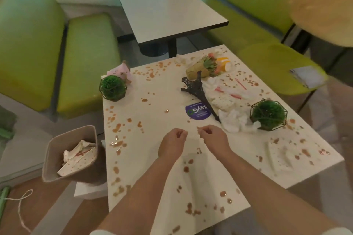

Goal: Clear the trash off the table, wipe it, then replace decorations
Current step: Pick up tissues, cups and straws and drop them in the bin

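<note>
Both my hands hang over the white table, which is spattered with brown stains. My left hand and my right hand each pinch the top edge of a stained white napkin that drapes down toward me past the table's near edge. A tan bin beside the table's left edge holds crumpled paper. Crumpled tissues lie right of centre. A black tower model lies on its side. Two green plant balls in wire frames stand left and right.
At the far edge lie a paper-wrapped bouquet, an orange-and-white bottle and a pink card. A flat stained napkin lies at the near right. Green benches, a green chair and a second table surround this one.
</note>
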